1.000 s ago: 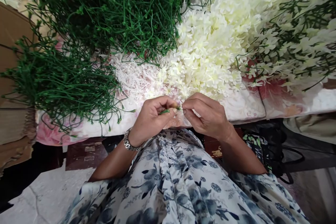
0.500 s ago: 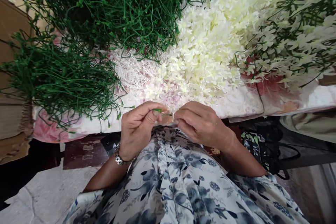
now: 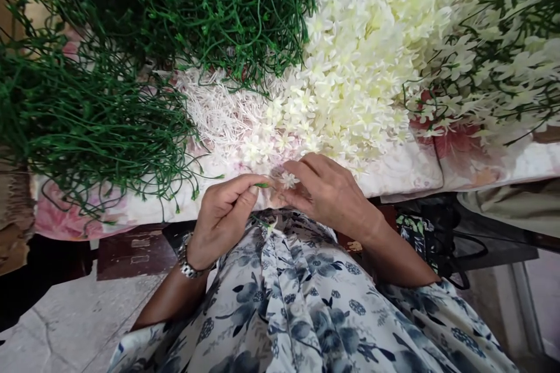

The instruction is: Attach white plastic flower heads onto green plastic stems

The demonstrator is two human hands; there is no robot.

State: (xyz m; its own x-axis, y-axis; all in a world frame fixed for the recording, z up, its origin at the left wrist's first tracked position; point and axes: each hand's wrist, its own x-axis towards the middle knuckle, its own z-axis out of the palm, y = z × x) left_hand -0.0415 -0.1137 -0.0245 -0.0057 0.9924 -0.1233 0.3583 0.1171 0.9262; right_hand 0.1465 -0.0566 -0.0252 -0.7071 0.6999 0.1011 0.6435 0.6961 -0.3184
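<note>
My left hand (image 3: pixel 227 210), with a metal watch at the wrist, pinches a thin green plastic stem (image 3: pixel 261 185) between thumb and forefinger. Below those fingers hangs another bit of green stem with a small white flower (image 3: pixel 272 227) at its end. Close by on the right, my right hand (image 3: pixel 330 192) has a small white artificial blossom (image 3: pixel 289 179) between thumb and fingers. Both hands are just off the table's front edge, over my lap. White petal flowers (image 3: pixel 359 81) lie heaped beyond them, beside a patch of thin white sprigs (image 3: pixel 219 108).
Large tangled heaps of green stems (image 3: pixel 196 11) cover the left and back of the table. At the right lies a pile of finished-looking stems with white flowers (image 3: pixel 503 64). A flowered cloth (image 3: pixel 79 204) covers the table. A dark bag (image 3: pixel 420 233) hangs below at right.
My right hand has opened slightly and moved up, and a white blossom now shows in its fingers. A stem with a white flower has come into view below my left hand.
</note>
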